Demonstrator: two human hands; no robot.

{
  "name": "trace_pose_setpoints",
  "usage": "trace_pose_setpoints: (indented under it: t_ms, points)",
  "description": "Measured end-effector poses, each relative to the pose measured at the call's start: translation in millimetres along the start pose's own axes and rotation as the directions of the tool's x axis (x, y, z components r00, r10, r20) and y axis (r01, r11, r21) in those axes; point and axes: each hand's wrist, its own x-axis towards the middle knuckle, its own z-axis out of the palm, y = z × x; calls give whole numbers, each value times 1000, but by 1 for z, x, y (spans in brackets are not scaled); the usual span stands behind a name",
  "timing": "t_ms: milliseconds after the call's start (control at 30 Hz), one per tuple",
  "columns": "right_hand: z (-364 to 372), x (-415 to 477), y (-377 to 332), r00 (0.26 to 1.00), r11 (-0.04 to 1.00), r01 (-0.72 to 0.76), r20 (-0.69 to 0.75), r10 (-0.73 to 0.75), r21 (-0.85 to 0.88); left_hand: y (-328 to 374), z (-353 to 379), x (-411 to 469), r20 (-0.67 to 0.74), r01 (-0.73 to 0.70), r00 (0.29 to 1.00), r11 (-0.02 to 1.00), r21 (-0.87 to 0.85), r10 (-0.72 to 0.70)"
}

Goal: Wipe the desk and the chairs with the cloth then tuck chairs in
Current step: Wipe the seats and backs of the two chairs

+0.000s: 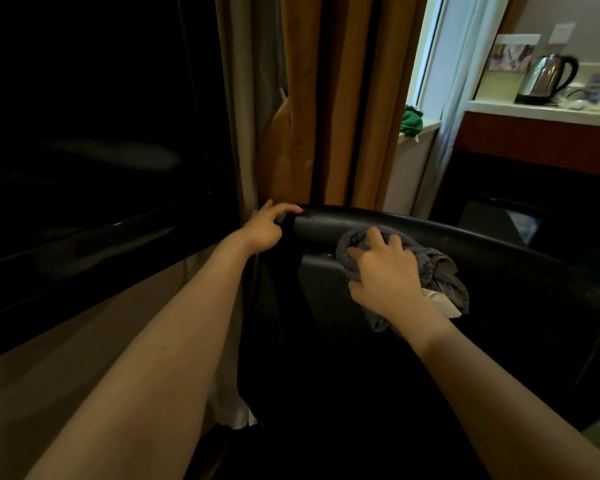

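Observation:
A black chair [499, 271] fills the lower middle of the view, its curved backrest top running from centre left to the right. My left hand [264, 226] grips the left end of the backrest's top edge. My right hand [381, 271] holds a bunched grey cloth [440, 271] and presses it against the upper backrest. A white tag or lighter patch shows at the cloth's lower edge. The chair's seat lies in deep shadow and is hard to make out.
A large dark panel [84, 133] stands at the left, close to the chair. Brown and grey curtains [326, 98] hang behind. At the right, a counter [534, 110] carries a steel kettle [548, 79]. A green item [412, 121] lies on the window sill.

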Motion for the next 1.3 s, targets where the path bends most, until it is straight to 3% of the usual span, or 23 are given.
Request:
trace_pose_setpoints:
  t_ms: [100,233,533,700,900,1100,1200,1300]
  points:
    - [3,-3,2,999,1000,-25,-28,25,6,-7,-4,9,-33,-40,999,998,46,42]
    - [2,-4,0,1000,1000,-5,-24,6,23,-19,-10,20,-59,10,998,987,162,-1]
    - [10,-4,-8,997,999,-16,-69,20,51,-23,-4,8,-43,60,997,997,57,-57]
    - [9,3,-26,985,984,-137,-88,148,115,-26,-1,9,-89,44,995,997,69,-38]
    - [10,14,-59,952,950,-284,-75,296,129,-29,-4,15,-98,-13,995,980,201,33]
    - [22,62,-149,960,958,-254,-85,266,135,-37,-18,26,7,-120,993,961,248,122]
    - [29,70,-164,954,962,-266,-127,271,56,-37,-22,31,36,-127,992,962,243,122]
    - [36,53,-152,990,995,-85,-111,90,51,-36,-25,35,48,-137,990,963,231,129]
